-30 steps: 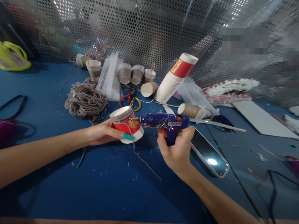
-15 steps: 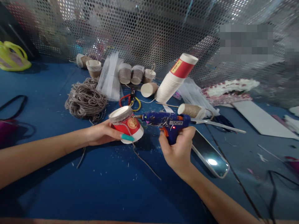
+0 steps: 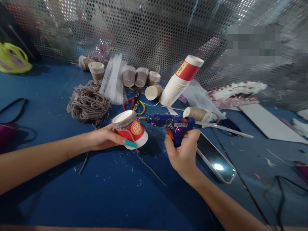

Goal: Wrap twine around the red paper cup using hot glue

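Since a second ago, the glue gun (image 3: 171, 123) has lifted its nozzle just off the red paper cup (image 3: 130, 129), which has turned a little.

Centre frame: left hand (image 3: 106, 138) grips the twine-wrapped cup, tilted. Right hand (image 3: 184, 150) clasps the gun's handle; its long axis runs level, nozzle pointing left at the cup, with the phone (image 3: 215, 158) just right.

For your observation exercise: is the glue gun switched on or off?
On. A small red light glows on the blue glue gun, just above the right hand gripping its handle.
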Demonstrator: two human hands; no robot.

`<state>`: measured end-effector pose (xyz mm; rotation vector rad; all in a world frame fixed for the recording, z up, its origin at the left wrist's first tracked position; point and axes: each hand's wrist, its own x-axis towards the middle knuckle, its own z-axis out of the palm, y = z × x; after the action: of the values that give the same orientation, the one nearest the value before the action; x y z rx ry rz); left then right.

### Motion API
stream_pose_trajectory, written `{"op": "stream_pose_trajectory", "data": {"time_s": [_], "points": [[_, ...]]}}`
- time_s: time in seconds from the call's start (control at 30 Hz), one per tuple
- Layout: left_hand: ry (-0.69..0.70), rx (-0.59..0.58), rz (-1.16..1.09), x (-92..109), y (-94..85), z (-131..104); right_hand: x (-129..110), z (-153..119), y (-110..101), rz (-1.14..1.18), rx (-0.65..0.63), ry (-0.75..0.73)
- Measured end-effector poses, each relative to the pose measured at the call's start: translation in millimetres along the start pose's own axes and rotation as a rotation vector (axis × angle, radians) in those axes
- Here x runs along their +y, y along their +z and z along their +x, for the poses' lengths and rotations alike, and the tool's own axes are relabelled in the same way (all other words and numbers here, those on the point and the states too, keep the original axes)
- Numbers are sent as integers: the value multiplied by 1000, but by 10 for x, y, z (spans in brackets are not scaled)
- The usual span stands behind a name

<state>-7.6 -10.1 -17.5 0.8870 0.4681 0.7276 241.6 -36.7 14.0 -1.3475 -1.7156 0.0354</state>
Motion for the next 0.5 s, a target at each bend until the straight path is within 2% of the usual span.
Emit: {"op": "stream_pose_trajectory", "data": {"time_s": [0.2, 0.5], "points": [[6, -49, 22, 9, 22, -3, 52, 8, 39, -16, -1, 61], [37, 37, 110, 175, 37, 1, 312, 184, 138, 25, -74, 431]]}}
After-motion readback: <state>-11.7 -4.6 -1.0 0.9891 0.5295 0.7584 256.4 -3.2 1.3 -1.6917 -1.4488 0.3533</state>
